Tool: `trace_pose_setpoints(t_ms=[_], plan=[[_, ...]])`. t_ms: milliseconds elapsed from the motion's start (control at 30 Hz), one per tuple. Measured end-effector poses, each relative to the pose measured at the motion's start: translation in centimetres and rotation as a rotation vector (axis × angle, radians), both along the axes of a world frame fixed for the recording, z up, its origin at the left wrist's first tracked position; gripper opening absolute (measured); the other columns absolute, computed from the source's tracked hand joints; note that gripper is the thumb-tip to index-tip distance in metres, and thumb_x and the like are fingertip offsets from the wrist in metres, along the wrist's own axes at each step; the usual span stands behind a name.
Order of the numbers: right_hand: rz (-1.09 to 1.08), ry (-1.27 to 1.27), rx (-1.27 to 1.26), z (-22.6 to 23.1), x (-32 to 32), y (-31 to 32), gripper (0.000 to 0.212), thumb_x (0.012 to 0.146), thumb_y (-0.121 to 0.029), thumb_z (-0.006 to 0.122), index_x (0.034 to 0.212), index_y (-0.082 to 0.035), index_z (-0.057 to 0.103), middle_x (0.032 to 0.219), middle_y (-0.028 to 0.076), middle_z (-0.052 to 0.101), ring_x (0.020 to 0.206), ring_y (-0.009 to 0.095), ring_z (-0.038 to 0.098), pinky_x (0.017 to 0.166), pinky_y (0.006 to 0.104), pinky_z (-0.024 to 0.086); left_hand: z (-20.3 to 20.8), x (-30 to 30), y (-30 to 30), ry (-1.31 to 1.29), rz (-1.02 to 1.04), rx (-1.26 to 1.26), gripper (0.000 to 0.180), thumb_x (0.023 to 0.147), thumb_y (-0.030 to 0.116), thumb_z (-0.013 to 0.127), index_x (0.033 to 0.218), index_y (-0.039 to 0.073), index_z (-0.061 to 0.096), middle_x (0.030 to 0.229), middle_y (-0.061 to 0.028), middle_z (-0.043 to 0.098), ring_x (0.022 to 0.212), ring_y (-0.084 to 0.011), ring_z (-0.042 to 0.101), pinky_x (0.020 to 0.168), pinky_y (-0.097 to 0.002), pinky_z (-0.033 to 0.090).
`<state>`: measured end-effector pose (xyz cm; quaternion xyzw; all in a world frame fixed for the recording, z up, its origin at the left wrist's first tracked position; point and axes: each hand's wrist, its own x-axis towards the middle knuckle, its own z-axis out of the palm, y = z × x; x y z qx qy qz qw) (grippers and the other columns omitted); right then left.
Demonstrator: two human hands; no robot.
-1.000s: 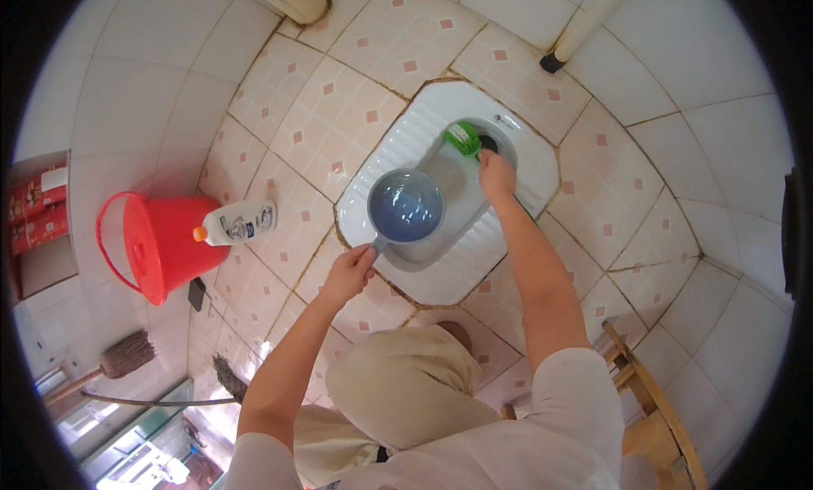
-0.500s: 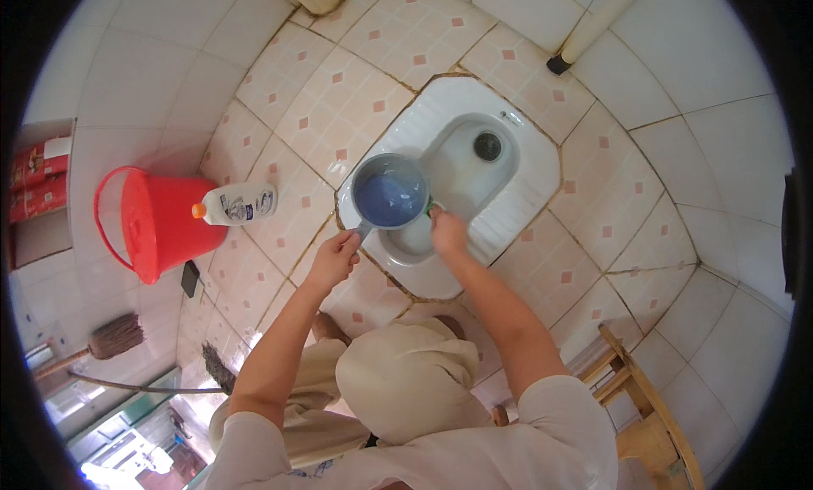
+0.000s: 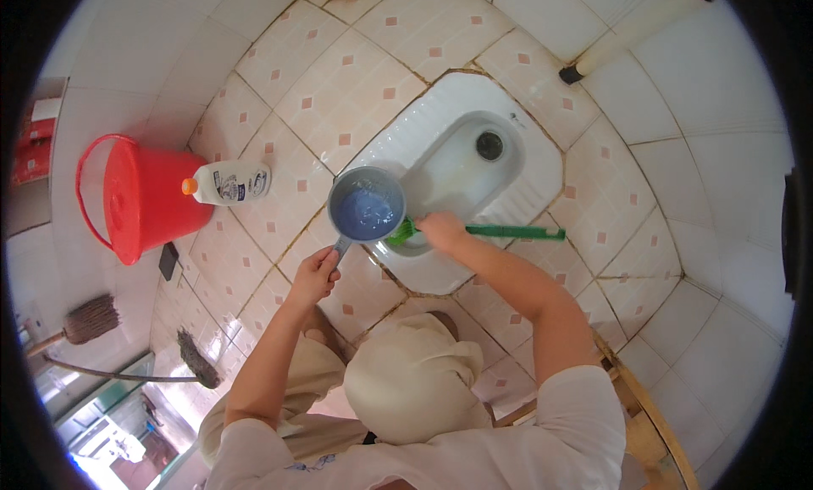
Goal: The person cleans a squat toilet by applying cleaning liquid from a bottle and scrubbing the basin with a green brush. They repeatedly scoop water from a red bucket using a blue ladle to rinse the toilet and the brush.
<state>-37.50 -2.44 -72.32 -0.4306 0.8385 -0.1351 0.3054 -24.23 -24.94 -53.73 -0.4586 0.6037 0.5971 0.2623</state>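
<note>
My left hand (image 3: 315, 276) is closed around the short handle of a grey water dipper (image 3: 340, 183), held over the near left rim of a white squat toilet (image 3: 474, 96). Bluish liquid (image 3: 366, 214) with glints lies in the dipper. Closed on a green toilet brush (image 3: 517, 232), my right hand (image 3: 442, 231) is above the near part of the bowl. The brush's handle points right, and its light green bristles (image 3: 401, 232) are close beside the dipper. Whether bristles and dipper touch, I cannot tell.
At the left stand a red bucket (image 3: 148, 198) and a white bottle (image 3: 240, 183) with an orange cap. A broom (image 3: 91, 320) and a mop (image 3: 197, 359) are at the lower left. A wooden piece of furniture (image 3: 650, 405) stands lower right; a pipe (image 3: 627, 37) is upper right.
The dipper has shifted left and slightly down with my left hand. My right hand has turned, so the green brush's handle and bristles, mostly hidden before, now show.
</note>
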Motion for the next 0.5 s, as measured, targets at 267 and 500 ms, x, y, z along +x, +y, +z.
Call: trace_pose_setpoints(t_ms=[267,500], plan=[[0.584,0.148,0.024,2.1,-8.2,1.9,0.013,0.079,-0.016,0.054,0.083,-0.016,0.066,0.082,0.013,0.065,0.076,0.033,0.064,0.059,0.0419,0.051,-0.4,1.5,-2.1,0.076,-0.117,-0.129,0.035,0.094,0.030,0.049,0.118,0.005,0.057,0.063,-0.0007,0.050,0.051,-0.0078,0.044,0.047,-0.0238,0.037],[1.202,0.805,0.817,1.9,-18.6,2.0,0.018,0.080,-0.019,0.058,0.093,-0.013,0.069,0.087,0.004,0.068,0.080,0.023,0.064,0.069,0.0445,0.045,1.0,-0.4,-2.5,0.157,-0.489,-0.479,0.033,0.092,0.026,0.051,0.115,0.003,0.058,0.066,-0.0151,0.058,0.060,-0.0267,0.058,0.059,-0.0364,0.045]])
